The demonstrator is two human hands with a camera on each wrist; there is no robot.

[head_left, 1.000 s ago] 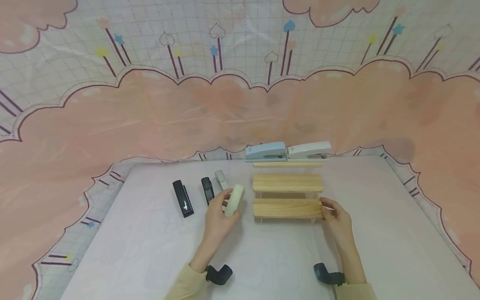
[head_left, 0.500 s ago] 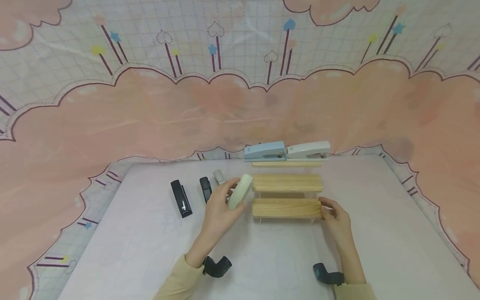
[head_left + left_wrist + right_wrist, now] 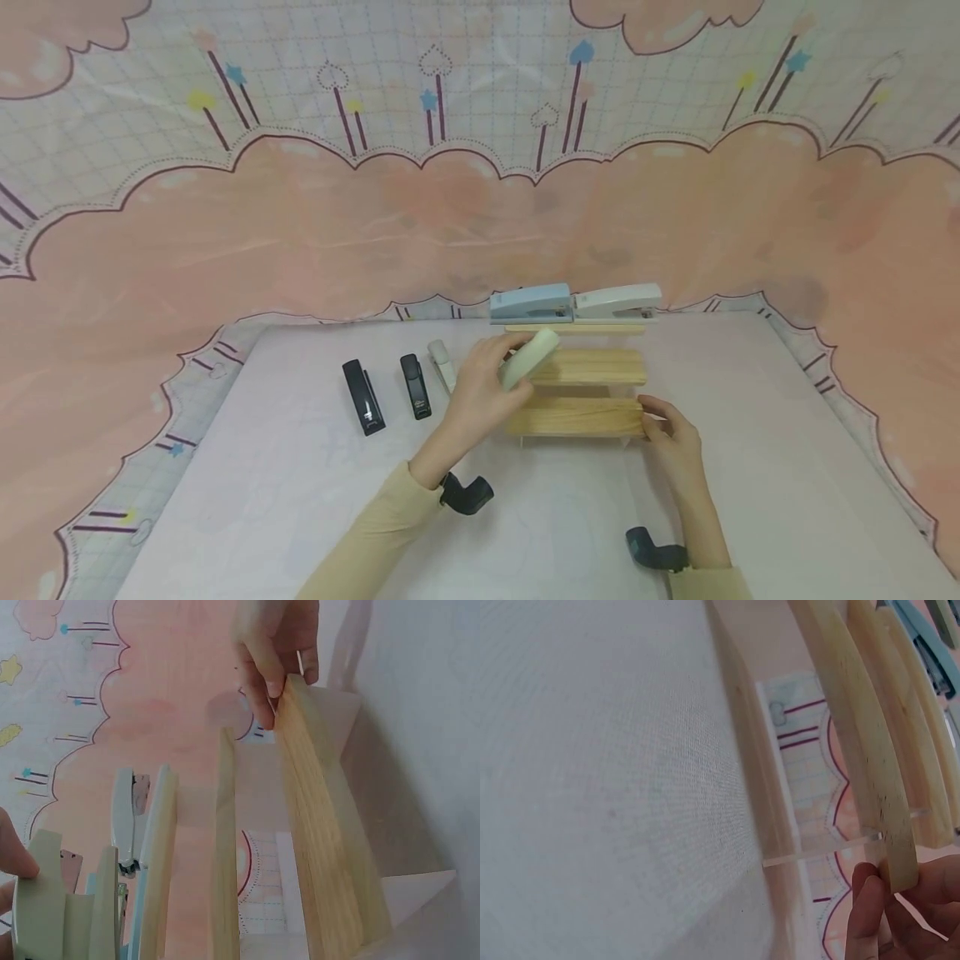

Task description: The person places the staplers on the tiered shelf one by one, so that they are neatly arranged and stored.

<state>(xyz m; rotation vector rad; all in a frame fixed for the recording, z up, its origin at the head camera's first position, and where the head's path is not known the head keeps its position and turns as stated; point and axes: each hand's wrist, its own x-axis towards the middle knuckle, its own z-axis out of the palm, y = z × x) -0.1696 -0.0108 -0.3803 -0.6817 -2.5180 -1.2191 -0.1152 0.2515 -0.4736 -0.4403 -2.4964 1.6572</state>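
Observation:
My left hand (image 3: 480, 383) grips a pale green stapler (image 3: 531, 358), which overlaps the middle board (image 3: 603, 367) of a three-step wooden rack in the head view. The left wrist view shows this stapler (image 3: 41, 915) at lower left, thumb and fingers at its edge. With its thumb and fingers, my right hand (image 3: 677, 442) pinches the right end of the lowest board (image 3: 577, 418); the right wrist view shows the fingers (image 3: 866, 907) around that board end. A light blue stapler (image 3: 531, 303) and a white stapler (image 3: 618, 301) stand side by side on the top step.
Left of the rack, a large black stapler (image 3: 363, 397), a smaller black stapler (image 3: 416, 387) and a light grey stapler (image 3: 441, 362) lie on the white table (image 3: 300, 500). Clear supports (image 3: 817, 851) hold the boards. A patterned cloth (image 3: 480, 225) hangs behind.
My left hand has carried the pale green stapler rightward and up, from beside the rack to over its left part. The right hand has stayed on the lowest board's end.

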